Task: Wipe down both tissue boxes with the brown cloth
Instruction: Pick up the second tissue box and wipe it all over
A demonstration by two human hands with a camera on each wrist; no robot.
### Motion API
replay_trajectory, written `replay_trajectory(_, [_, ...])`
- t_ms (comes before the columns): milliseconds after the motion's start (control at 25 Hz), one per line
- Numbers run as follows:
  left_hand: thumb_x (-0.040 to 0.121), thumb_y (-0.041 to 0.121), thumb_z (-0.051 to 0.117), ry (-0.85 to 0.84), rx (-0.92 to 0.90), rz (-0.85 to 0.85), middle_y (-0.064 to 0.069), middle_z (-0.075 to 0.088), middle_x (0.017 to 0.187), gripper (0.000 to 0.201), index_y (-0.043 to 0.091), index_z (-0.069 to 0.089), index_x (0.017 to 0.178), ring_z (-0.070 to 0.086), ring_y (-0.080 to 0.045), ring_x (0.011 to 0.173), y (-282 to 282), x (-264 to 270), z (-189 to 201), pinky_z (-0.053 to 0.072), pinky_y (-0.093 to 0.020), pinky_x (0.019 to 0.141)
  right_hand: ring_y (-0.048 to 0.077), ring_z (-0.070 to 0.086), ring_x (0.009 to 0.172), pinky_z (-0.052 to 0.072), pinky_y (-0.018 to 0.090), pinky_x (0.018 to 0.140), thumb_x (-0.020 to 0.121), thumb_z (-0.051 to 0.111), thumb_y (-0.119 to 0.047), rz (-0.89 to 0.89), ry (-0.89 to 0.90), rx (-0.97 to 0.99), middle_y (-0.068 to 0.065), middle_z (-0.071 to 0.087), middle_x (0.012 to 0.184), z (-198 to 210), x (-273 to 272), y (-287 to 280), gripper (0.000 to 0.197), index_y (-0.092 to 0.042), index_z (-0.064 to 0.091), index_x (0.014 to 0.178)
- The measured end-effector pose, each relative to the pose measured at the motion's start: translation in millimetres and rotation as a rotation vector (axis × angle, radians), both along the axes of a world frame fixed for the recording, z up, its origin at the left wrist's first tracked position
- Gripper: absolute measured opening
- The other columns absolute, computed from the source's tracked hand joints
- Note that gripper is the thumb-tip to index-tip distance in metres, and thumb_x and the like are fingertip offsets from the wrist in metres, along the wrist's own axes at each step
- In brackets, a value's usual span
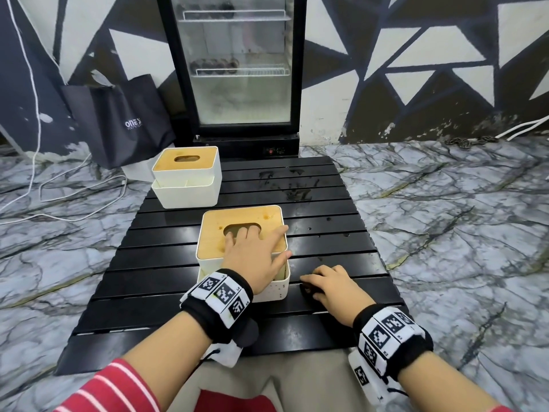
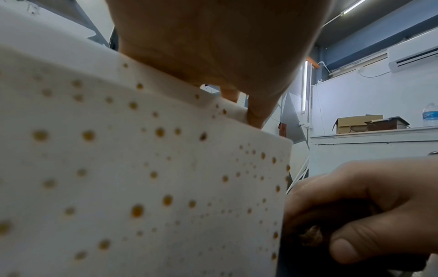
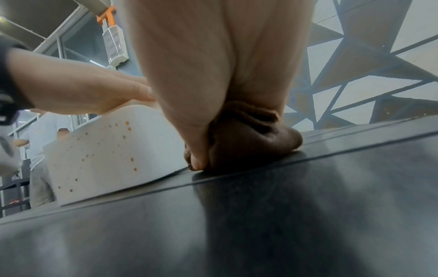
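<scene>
Fingers of the left hand [image 1: 252, 257] lie straight and spread flat on the pale wooden lid of the nearer white plastic tissue box [image 1: 214, 230], their tips reaching the dark oval slot in the lid and the thumb stretched toward the box's right edge; nothing is grasped, the palm only presses down. Seen from the left wrist, the box's white side wall [image 2: 142, 178] is peppered with small orange-brown spots, and the same spotting shows on it in the right wrist view [image 3: 106, 150]. Beside the box's right front corner, the right hand [image 1: 332, 288] is curled over a bunched brown cloth [image 3: 249, 138], thumb and fingers closed round the wad, which is pressed onto the black slatted table [image 1: 148, 292] and lies just beside the box, whether touching it I cannot tell. A second white tissue box with a wooden lid [image 1: 187, 173] stands at the far left corner of the table, well apart from both hands, with an open white tray section along its front. Wet smears mark the far slats of the table. Beyond it stand a black glass-door fridge [image 1: 240, 69] and a black fabric bag [image 1: 124, 120] on a grey marbled floor [image 1: 445, 218].
</scene>
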State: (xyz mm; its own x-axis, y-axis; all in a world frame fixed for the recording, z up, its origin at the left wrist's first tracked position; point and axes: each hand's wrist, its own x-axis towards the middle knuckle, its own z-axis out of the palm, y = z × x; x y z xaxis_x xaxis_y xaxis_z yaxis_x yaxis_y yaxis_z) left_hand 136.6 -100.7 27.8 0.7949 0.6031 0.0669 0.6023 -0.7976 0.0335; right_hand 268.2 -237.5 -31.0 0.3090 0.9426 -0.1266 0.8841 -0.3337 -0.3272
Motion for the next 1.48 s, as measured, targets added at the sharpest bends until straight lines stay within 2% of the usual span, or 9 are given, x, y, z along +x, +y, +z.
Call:
replay_trajectory(240, [0.089, 0.061, 0.033, -0.272, -0.207, -0.014, -0.007, 0.05, 0.109, 0.055, 0.044, 0.025, 0.141, 0.044, -0.027, 0.107, 20.1, -15.2, 19.2, 0.036, -0.039, 0.097, 0.027, 0.04, 0.112, 0.024, 0.025, 0.1, 0.091, 0.05, -0.017, -0.062, 0.064, 0.195, 0.002, 0.047, 0.128, 33.5, 3.3, 3.1, 0.044, -0.027, 0.041, 0.133])
replay_trajectory(360, [0.08, 0.062, 0.038, -0.579, -0.388, -0.131, -0.006, 0.048, 0.132, 0.069, 0.036, 0.026, 0.143, 0.042, -0.019, 0.122, 32.0, -21.2, 25.3, 0.032, -0.031, 0.103, 0.027, 0.043, 0.115, 0.026, 0.029, 0.101, 0.09, 0.053, -0.016, -0.098, 0.134, 0.385, 0.003, 0.049, 0.127, 62.6, 2.4, 10.8, 0.043, -0.023, 0.044, 0.131])
replay_trajectory(480, [0.08, 0.042, 0.055, -0.797, -0.521, -0.185, 0.017, 0.027, 0.147, 0.078, 0.025, 0.02, 0.148, 0.024, 0.006, 0.131, 30.2, -24.7, 30.1, 0.02, -0.018, 0.109, 0.022, 0.042, 0.116, 0.031, 0.03, 0.102, 0.09, 0.053, -0.018, -0.125, 0.221, 0.538, 0.001, 0.049, 0.128, 84.2, -8.7, 19.1, 0.041, -0.023, 0.043, 0.13])
replay_trajectory(600, [0.076, 0.043, 0.06, -0.86, -0.605, -0.136, 0.036, 0.018, 0.135, 0.085, 0.031, 0.015, 0.147, 0.024, 0.0, 0.136, 27.1, -30.6, 22.0, 0.023, -0.032, 0.116, 0.015, 0.043, 0.108, 0.029, 0.02, 0.087, 0.089, 0.054, -0.019, -0.132, 0.29, 0.584, -0.001, 0.053, 0.119, 89.5, -27.6, 21.5, 0.034, -0.021, 0.045, 0.122])
replay_trajectory(680, [0.072, 0.049, 0.059, -0.89, -0.637, -0.113, 0.028, 0.022, 0.143, 0.088, 0.037, 0.013, 0.146, 0.025, -0.006, 0.139, 29.1, -36.5, 17.9, 0.027, -0.041, 0.115, 0.013, 0.043, 0.104, 0.026, 0.014, 0.079, 0.089, 0.054, -0.019, -0.118, 0.303, 0.584, -0.002, 0.054, 0.114, 86.4, -37.6, 21.2, 0.03, -0.02, 0.047, 0.118])
replay_trajectory(920, [0.072, 0.055, 0.055, -0.856, -0.672, -0.147, 0.029, 0.017, 0.145, 0.095, 0.034, 0.004, 0.149, 0.018, 0.0, 0.139, 37.6, -49.0, 19.0, 0.025, -0.044, 0.115, 0.003, 0.043, 0.109, 0.024, -0.001, 0.091, 0.09, 0.052, -0.012, -0.118, 0.392, 0.694, -0.022, 0.048, 0.112, 77.6, -48.1, 23.3, 0.029, -0.018, 0.053, 0.119])
replay_trajectory(1080, [0.072, 0.06, 0.055, -0.823, -0.708, -0.161, 0.045, 0.015, 0.133, 0.093, 0.044, 0.0, 0.145, 0.03, -0.01, 0.138, 40.5, -52.7, 17.8, 0.031, -0.043, 0.113, 0.012, 0.039, 0.126, 0.027, 0.025, 0.107, 0.092, 0.046, -0.019, -0.147, 0.42, 0.775, -0.012, 0.044, 0.129, 62.9, -52.4, 25.6, 0.031, -0.023, 0.053, 0.122])
replay_trajectory(1240, [0.07, 0.067, 0.06, -0.839, -0.822, -0.173, 0.009, 0.026, 0.153, 0.086, 0.066, 0.0, 0.132, 0.032, -0.014, 0.139, 44.0, -52.7, 14.6, 0.03, -0.045, 0.113, 0.006, 0.042, 0.117, 0.029, 0.017, 0.104, 0.088, 0.049, -0.019, -0.12, 0.286, 0.9, -0.015, 0.05, 0.117, 65.3, -62.5, 29.3, 0.031, -0.02, 0.059, 0.117])
replay_trajectory(1480, [0.071, 0.058, 0.064, -0.895, -0.809, -0.149, 0.004, 0.03, 0.152, 0.091, 0.059, 0.002, 0.137, 0.034, -0.014, 0.137, 37.4, -51.1, 10.2, 0.033, -0.046, 0.112, 0.007, 0.044, 0.117, 0.03, 0.016, 0.103, 0.087, 0.049, -0.022, -0.097, 0.294, 0.838, -0.013, 0.054, 0.119, 66.1, -50.7, 31.9, 0.032, -0.02, 0.059, 0.118])
